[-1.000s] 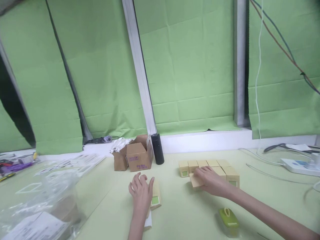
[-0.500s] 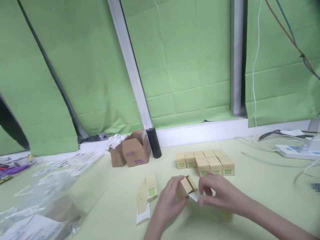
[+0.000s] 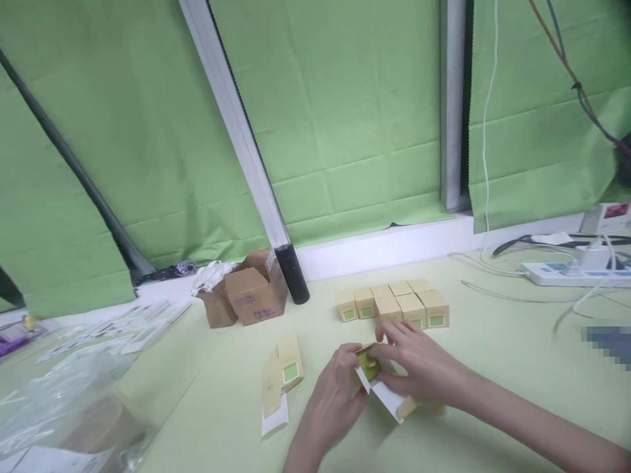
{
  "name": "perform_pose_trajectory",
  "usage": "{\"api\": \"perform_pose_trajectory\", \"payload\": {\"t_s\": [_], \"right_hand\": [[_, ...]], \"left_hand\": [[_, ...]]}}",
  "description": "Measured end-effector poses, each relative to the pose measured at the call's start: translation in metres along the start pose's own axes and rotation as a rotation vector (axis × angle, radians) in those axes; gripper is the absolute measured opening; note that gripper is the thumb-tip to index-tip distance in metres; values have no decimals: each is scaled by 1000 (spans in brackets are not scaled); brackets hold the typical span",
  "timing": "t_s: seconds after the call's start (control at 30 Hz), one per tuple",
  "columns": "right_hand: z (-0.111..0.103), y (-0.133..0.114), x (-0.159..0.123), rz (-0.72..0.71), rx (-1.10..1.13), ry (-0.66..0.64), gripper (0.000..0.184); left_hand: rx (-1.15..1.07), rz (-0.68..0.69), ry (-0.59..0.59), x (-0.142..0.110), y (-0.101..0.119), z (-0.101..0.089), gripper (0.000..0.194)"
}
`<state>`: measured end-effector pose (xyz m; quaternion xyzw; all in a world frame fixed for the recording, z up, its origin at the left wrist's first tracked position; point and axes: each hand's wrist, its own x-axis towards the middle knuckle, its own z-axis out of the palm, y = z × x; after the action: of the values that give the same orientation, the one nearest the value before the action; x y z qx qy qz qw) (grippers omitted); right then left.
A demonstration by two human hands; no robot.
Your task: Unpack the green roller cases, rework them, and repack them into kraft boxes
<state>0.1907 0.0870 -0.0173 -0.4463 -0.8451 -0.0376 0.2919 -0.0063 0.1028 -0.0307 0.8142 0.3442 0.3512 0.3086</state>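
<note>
Boxes point(image 3: 388, 307) beyond right hand point(image 3: 419, 361), free gap toward black cylinder point(image 3: 292, 274)

Green blinds point(image 3: 345, 118) (faintly creased), grey posts point(image 3: 450, 105), pale table point(image 3: 221, 407).

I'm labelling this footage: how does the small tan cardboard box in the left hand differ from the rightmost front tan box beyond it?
The small tan cardboard box is open, showing white inside; the rightmost front tan box is closed.
The held box is in the left hand; the rightmost one stands on the yellow-green table.
Both are tan outside.
</note>
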Motion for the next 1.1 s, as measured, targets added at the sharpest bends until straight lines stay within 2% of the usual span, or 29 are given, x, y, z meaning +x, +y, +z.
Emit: {"api": "perform_pose_trajectory", "payload": {"t_s": [0.07,0.17,0.27,0.37,0.43,0.5,0.57,0.63,0.73,0.8,0.9,1.1], "right_hand": [[0,-1,0,-23,40,8,11],[-5,1,1,0,92,49,13],[-13,5,2,112,174,74,10],[-10,6,1,155,162,-11,14],[-2,4,-3,110,116,-74,20],[8,-1,-6,75,98,-93,21],[15,-5,-6,-5,50,-68,30],[19,-7,-1,-179,-85,22,43],[23,-9,17,-445,-290,151,32],[24,-10,33,-510,-322,166,23],[22,-15,58,-550,-340,142,20],[22,-25,89,-663,-344,101,33]], "left_hand": [[-37,-8,-5,-1,0,1,29],[-74,-85,30,0,-5,-11,35],[-109,-216,179,4,-17,-33,44],[-218,-347,346,10,-27,-47,59],[-347,-433,410,13,-27,-45,69],[-504,-520,424,15,-21,-36,70],[-665,-594,394,16,-12,-25,64],[-816,-628,337,16,-3,-18,54],[-992,-641,281,16,2,-19,36],[-1067,-649,300,16,0,-26,28],[-1123,-647,364,16,-7,-39,24],[-1164,-633,473,12,-14,-55,15]]}}
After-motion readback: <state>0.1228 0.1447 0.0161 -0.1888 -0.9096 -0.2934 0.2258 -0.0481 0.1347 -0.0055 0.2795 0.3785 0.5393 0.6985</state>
